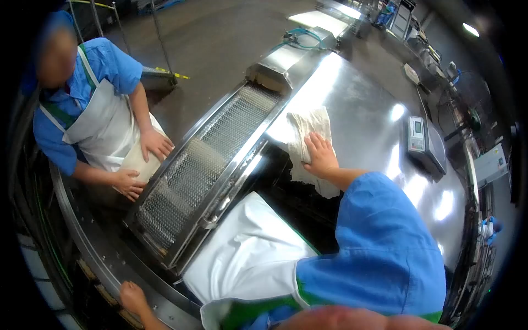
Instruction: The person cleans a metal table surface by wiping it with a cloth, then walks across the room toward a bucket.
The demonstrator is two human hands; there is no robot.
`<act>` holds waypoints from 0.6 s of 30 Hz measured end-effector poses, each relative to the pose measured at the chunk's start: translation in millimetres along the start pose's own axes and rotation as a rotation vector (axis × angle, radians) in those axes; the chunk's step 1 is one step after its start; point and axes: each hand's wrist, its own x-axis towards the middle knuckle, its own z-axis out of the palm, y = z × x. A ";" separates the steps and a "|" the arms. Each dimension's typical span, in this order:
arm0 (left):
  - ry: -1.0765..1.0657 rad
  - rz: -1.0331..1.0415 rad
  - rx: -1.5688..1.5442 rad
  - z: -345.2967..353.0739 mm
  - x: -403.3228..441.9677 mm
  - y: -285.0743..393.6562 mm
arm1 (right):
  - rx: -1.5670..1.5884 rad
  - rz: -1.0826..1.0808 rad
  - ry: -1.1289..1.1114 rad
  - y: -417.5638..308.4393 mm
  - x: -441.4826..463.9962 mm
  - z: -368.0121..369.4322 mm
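My right hand (320, 155) lies flat on a cream-coloured cloth (309, 122), fingers a little apart. The cloth is spread on the near edge of a shiny steel table (366, 110), and its lower part hangs over that edge. At the lower left, my left hand (133, 298) is closed at the edge of a curved metal rim (104, 264); its fingers are partly hidden. Between me and a co-worker runs a conveyor with a metal mesh belt (192, 165).
Across the conveyor, a co-worker (99, 104) in a white apron has both hands on a pale cloth (137, 159). A digital scale (422, 143) stands on the table's right side. Blue hoses (301, 37) lie over the conveyor's far end. A fan (467, 102) stands farther right.
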 end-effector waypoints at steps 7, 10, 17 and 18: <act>0.013 0.001 0.004 -13.3 -3.0 10.5 | 0.029 -0.029 0.036 0.8 -2.1 0.4; 0.024 -0.013 0.017 -2.1 -1.9 3.3 | 0.028 -0.032 0.006 2.3 -0.5 -0.4; 0.030 -0.007 0.015 -10.5 -2.3 9.7 | 0.035 -0.034 -0.054 1.3 -1.2 -5.3; 0.030 -0.004 0.016 -9.3 -2.5 7.9 | 0.036 -0.031 -0.056 1.2 -1.8 -3.8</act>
